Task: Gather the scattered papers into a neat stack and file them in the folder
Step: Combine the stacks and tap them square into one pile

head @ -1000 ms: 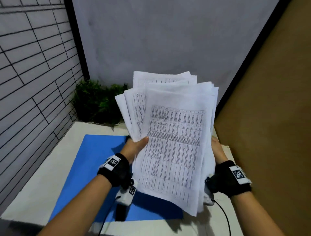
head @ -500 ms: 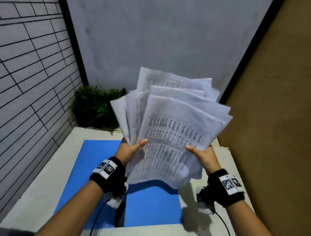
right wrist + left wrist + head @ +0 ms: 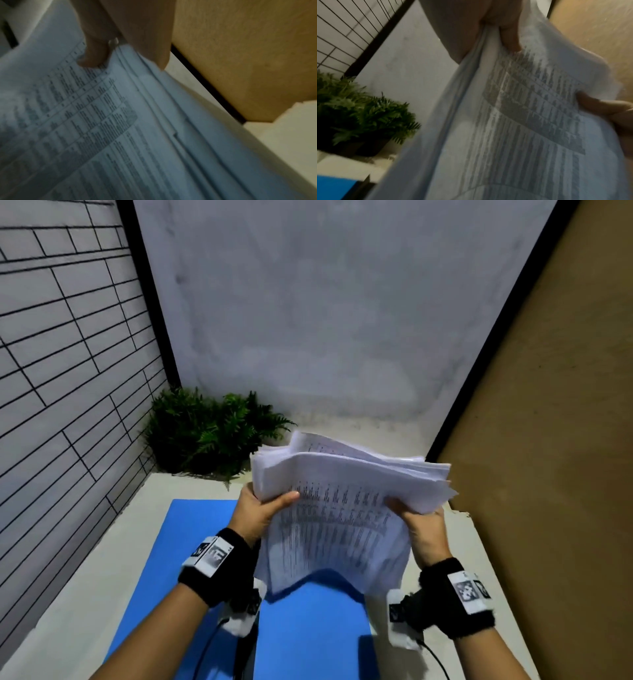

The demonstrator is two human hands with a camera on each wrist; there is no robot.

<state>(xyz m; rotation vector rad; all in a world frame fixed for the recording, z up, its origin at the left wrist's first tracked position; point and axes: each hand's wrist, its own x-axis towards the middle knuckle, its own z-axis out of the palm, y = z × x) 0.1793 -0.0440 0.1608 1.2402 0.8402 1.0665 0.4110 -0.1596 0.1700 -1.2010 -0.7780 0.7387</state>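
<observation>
Both forearms reach fwd, bare, black bands w/ marker tags at wrists. Left hand [image 3: 257,512]: thumb lies across top of the papers [image 3: 337,529], fingers hidden beneath, grip on left edge. Right hand [image 3: 424,534]: thumb on top, fingers under, grip on right edge. Hands level, apart, raised off desk [image 3: 89,583].

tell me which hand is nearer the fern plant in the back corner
Left. The left hand grips the papers' left edge, just in front of the fern plant; the right hand grips the opposite edge, farther away.
</observation>
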